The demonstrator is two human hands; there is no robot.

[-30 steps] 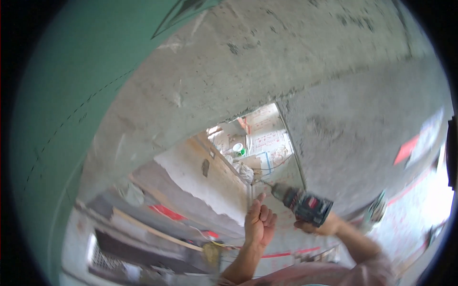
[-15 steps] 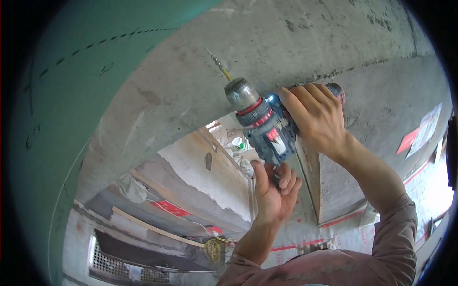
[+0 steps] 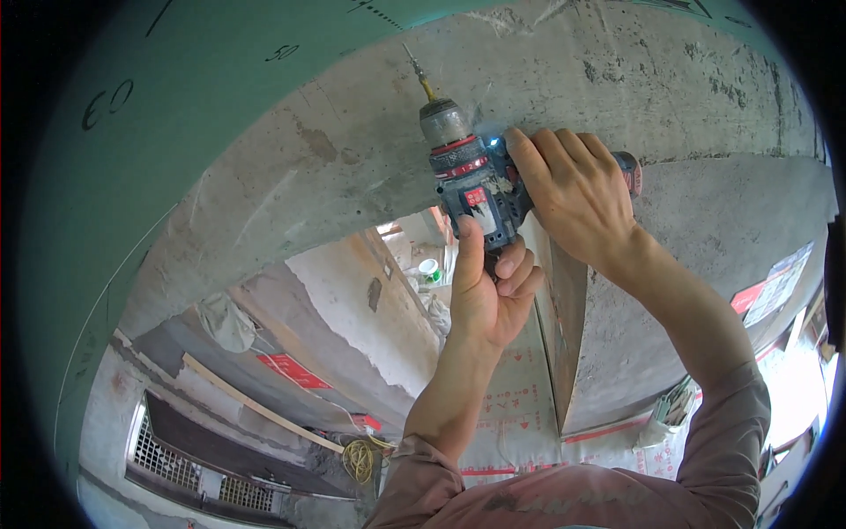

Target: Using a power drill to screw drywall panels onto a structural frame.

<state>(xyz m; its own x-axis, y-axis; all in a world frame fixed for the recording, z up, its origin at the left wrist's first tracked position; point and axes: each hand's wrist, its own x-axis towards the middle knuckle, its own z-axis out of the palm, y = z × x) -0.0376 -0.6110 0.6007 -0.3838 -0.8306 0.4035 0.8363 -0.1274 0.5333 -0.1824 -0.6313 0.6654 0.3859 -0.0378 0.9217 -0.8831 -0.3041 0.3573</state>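
Note:
A dark blue cordless drill [image 3: 476,194] with red rings and a silver chuck points up and slightly left. Its long thin bit [image 3: 420,72], yellowish near the chuck, has its tip close to where green board meets concrete; whether it touches cannot be told. My right hand [image 3: 577,194] is wrapped round the drill's handle, beside a lit lamp. Below the body, my left hand [image 3: 493,295] has its thumb along the casing and its fingers curled at the rear end. A small dark part shows between those fingers, too hidden to name.
Green board [image 3: 220,79] with black markings spans the upper left, beside a rough concrete face [image 3: 352,150]. Below are an opening with a white bucket [image 3: 428,267], a yellow coiled cable [image 3: 359,460], a wooden strip [image 3: 256,401] and a white sack [image 3: 665,423].
The drill has risen in view and tilted more upright, its bit nearer the green board. My left hand has moved up, bringing its thumb onto the casing. My right hand keeps its grip.

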